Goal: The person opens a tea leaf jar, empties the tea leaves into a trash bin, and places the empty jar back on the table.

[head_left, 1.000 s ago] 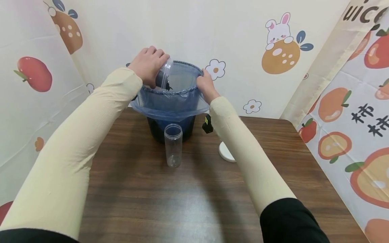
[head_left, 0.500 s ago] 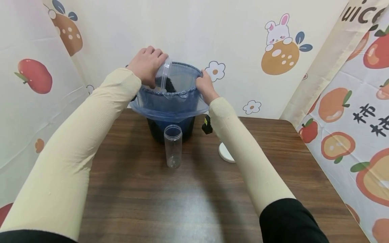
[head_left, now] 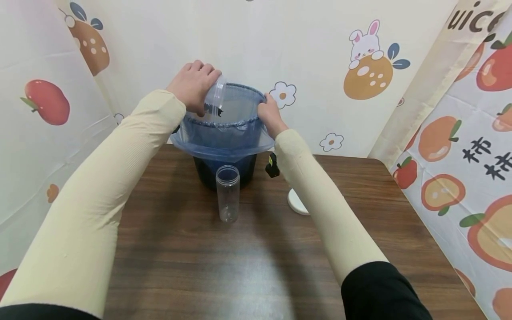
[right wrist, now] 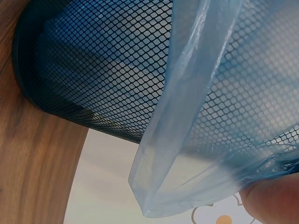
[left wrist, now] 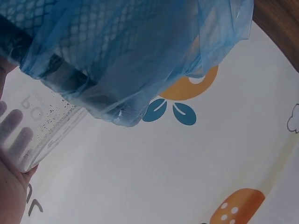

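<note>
My left hand (head_left: pixel 193 89) grips a clear plastic jar (head_left: pixel 217 95) tilted mouth-down over the near left part of a black mesh wastebasket (right wrist: pixel 117 56). A few dark bits sit at the jar's mouth, and dark specks cling to its inner wall in the left wrist view. A blue translucent bin liner (head_left: pixel 224 144) lines the basket and hangs folded over its rim. At the right side of that rim, my right hand (head_left: pixel 271 114) holds the edge through the liner, thumb (right wrist: pixel 275 198) against the plastic. The basket's bottom inside is hidden.
A second clear jar (head_left: pixel 228 200), lidless, stands upright on the wooden table (head_left: pixel 192 266) just in front of the basket. A white round lid (head_left: pixel 297 202) lies by my right forearm, partly covered by it. Printed curtains (head_left: pixel 312 66) enclose the back and sides.
Dark bits have poured out of the tilted jar into the basket, leaving only a few at its mouth. Both hands have kept nearly the same place.
</note>
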Demonstrator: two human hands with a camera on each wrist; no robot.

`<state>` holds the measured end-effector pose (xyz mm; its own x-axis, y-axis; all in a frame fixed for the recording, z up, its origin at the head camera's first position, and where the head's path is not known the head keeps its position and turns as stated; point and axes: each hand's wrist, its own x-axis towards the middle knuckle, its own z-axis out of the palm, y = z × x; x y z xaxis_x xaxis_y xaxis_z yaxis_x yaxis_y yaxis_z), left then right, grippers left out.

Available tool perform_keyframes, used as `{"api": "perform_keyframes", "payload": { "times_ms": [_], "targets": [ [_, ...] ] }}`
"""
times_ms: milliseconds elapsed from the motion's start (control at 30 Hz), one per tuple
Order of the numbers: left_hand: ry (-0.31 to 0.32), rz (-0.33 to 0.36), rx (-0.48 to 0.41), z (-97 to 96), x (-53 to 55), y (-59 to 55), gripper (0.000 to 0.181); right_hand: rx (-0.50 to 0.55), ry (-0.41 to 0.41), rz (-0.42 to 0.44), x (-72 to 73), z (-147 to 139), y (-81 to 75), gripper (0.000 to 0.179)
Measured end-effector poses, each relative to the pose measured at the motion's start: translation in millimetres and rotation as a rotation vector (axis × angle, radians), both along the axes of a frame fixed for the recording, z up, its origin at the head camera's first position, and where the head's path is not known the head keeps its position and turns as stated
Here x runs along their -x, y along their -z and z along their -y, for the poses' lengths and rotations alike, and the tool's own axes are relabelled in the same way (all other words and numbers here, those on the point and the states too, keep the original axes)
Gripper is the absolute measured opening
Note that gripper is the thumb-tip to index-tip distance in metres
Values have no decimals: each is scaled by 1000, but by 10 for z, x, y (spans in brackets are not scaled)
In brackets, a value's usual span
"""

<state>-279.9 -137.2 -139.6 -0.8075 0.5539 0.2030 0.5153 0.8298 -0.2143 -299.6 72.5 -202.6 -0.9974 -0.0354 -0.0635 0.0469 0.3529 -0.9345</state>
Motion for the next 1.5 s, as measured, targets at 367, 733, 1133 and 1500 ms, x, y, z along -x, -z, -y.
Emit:
{"api": "perform_keyframes", "payload": {
  "times_ms": [367, 733, 1133, 1500],
  "targets": [
    [38, -47, 93, -11, -5, 8, 100, -21, 4, -16, -7, -13, 5, 61],
    [106, -125, 167, 6, 35, 38, 92, -25, 6, -15, -5, -10, 10, 60],
    [186, -336, 320, 18, 23, 45, 62, -22, 2, -10, -1, -2, -10, 59],
    [123, -231, 238, 35, 38, 8, 86, -8, -1, -19, 2, 11, 5, 59]
  ]
}}
